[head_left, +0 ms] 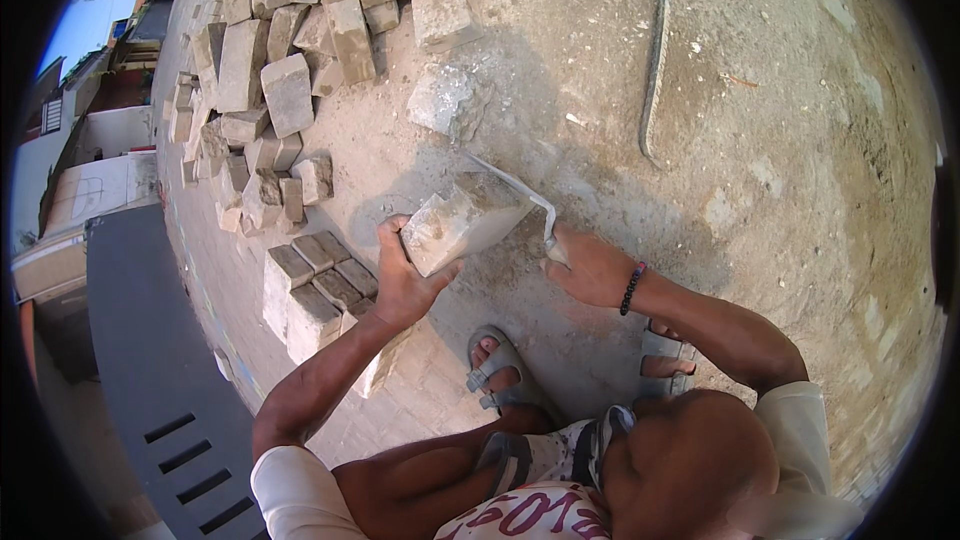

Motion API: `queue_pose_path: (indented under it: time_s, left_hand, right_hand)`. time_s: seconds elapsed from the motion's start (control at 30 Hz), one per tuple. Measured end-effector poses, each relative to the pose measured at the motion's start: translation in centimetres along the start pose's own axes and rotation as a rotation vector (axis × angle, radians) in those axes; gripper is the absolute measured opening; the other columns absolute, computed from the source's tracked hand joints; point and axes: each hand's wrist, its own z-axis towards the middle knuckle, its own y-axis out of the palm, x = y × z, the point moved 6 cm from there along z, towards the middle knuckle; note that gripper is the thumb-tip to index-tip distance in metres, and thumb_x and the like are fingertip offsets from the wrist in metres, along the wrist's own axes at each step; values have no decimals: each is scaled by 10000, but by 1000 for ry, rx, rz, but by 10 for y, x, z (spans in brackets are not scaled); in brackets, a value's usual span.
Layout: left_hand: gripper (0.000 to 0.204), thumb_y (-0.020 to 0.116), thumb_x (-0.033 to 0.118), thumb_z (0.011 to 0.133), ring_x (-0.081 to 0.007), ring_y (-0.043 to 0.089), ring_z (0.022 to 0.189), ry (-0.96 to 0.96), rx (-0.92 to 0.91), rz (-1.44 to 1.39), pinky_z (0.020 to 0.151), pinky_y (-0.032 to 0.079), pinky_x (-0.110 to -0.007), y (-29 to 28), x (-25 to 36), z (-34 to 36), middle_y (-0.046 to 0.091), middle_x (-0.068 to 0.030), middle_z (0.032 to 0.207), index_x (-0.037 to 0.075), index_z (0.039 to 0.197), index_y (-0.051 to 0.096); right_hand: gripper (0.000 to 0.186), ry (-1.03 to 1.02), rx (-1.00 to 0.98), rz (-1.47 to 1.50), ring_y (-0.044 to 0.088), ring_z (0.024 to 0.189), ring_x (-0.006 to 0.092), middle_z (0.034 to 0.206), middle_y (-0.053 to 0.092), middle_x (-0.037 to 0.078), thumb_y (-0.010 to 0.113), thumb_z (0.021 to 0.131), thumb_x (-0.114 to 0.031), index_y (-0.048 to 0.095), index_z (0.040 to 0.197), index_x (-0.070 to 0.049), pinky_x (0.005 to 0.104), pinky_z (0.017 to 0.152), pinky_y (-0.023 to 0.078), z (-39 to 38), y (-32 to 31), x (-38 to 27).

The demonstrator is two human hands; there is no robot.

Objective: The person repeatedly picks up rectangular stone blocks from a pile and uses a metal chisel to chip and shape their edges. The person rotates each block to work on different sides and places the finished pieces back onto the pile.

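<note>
A pale, dusty brick (460, 228) is held up off the ground in front of me, tilted. My left hand (402, 285) is closed round its left end, the thumb along the near side. My right hand (592, 270) is closed on the handle of a trowel (527, 192). The trowel's bent metal neck reaches to the brick's far right side, and its blade is seen nearly edge-on. I cannot tell whether the blade touches the brick. Just beyond lies a rough, whitish broken block (448, 102) on the ground.
A loose heap of bricks (290, 90) covers the far left. Nearer, a neat stack of bricks (318, 290) stands by my left forearm. A long thin bar (655, 60) lies on the dusty ground at the far right. My sandalled feet (500, 365) are close below the brick.
</note>
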Motion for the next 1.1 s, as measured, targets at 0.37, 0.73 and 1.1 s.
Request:
queue_pose_path:
  time_s: [0.37,0.73,1.1]
  left_hand:
    - [772,832,205,735,-380,485,1152,95,-49,214,1015,380,-461,-4,31,4,470,-219,1209,-23,1305,363]
    - [723,811,221,750,-400,502,1137,42,-134,340,982,407,-476,4,43,18,496,-225,1198,-17,1303,411]
    - [784,838,259,719,-416,496,1141,103,-82,347,978,407,-490,6,38,16,499,-240,1226,-24,1317,416]
  right_hand:
    - [457,31,-7,233,659,864,456,856,660,291,607,904,-270,513,1210,56,505,784,509,-33,-10,-29]
    - [444,-25,-74,287,647,834,477,848,664,278,577,913,-248,489,1226,54,525,767,505,-55,-45,-62]
    - [382,-12,-124,487,662,764,422,852,649,249,602,915,-236,521,1175,32,444,713,509,-48,-22,-51]
